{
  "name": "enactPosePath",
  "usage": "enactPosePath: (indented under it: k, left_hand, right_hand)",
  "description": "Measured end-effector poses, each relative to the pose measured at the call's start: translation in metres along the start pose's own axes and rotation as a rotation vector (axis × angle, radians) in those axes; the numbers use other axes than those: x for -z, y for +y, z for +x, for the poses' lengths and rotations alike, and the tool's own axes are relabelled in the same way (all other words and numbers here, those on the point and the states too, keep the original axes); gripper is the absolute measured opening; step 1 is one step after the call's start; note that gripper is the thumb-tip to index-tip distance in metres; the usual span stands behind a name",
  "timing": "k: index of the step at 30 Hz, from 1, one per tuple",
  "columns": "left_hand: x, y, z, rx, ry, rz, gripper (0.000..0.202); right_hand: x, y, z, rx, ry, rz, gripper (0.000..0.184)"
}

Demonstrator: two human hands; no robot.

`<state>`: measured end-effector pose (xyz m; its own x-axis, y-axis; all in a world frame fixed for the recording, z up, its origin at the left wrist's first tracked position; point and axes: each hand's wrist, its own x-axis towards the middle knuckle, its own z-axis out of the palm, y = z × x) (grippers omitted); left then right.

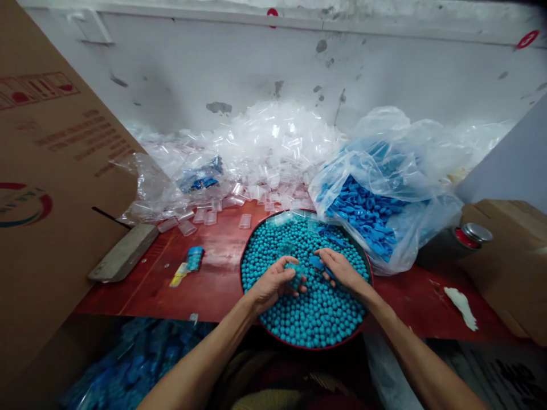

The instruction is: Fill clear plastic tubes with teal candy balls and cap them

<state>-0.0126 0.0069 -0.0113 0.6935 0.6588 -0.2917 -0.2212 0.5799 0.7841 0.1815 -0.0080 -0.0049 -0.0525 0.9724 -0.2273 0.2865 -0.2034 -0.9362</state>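
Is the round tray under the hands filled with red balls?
No: the tray holds turquoise balls, with the left hand and right hand resting in them.

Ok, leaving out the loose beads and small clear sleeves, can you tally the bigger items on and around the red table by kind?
Round tray of turquoise beads: 1
Plastic bag of blue parts: 1
Cardboard boxes: 2
Metal can: 1
Grey block: 1
Total: 6

left hand (pixel 273 282) curled, palm down | right hand (pixel 342 270) pinching, fingers bent
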Motion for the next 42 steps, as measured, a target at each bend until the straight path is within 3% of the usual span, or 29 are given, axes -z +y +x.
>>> enactPosePath:
  k: [2, 5, 10, 18, 26, 28, 31, 34, 37, 39, 42]
  left_hand:
    - [0.002, 0.0, 0.001, -0.006, -0.033, -0.067, 0.038]
    - [0.003, -0.001, 0.002, -0.016, -0.049, -0.086, 0.036]
    - [-0.004, -0.004, 0.003, -0.108, 0.026, 0.079, 0.041]
    - [-0.015, -0.01, 0.0, -0.194, 0.2, 0.185, 0.052]
    - [-0.025, -0.017, -0.004, -0.191, 0.287, 0.249, 0.036]
    - [-0.024, -0.016, -0.004, -0.176, 0.306, 0.247, 0.035]
    - [-0.019, -0.01, -0.008, -0.121, 0.228, 0.255, 0.038]
    - [-0.014, -0.001, -0.014, -0.078, 0.111, 0.306, 0.037]
    - [-0.017, 0.001, -0.016, -0.095, 0.069, 0.34, 0.035]
    - [-0.021, -0.001, -0.016, -0.136, 0.134, 0.323, 0.04]
    - [-0.028, -0.003, -0.014, -0.202, 0.275, 0.282, 0.055]
  right_hand:
    - [0.001, -0.005, -0.001, -0.072, -0.107, 0.209, 0.032]
    - [0.0, -0.016, -0.005, -0.031, -0.095, 0.273, 0.033]
    - [-0.013, -0.025, -0.01, 0.197, -0.097, -0.06, 0.022]
    - [-0.025, -0.026, -0.023, 0.378, 0.03, -0.325, 0.029]
    - [-0.026, -0.009, -0.029, 0.538, -0.079, -0.515, 0.033]
    - [-0.024, -0.007, -0.03, 0.534, -0.095, -0.519, 0.035]
    - [-0.012, -0.011, -0.03, 0.454, -0.192, -0.433, 0.035]
    - [0.001, -0.019, -0.023, 0.257, -0.273, -0.201, 0.033]
    - [0.001, -0.026, -0.014, 0.112, -0.218, 0.048, 0.04]
    - [-0.007, -0.029, -0.013, 0.164, -0.124, 0.034, 0.037]
    - [-0.022, -0.029, -0.02, 0.368, -0.019, -0.234, 0.03]
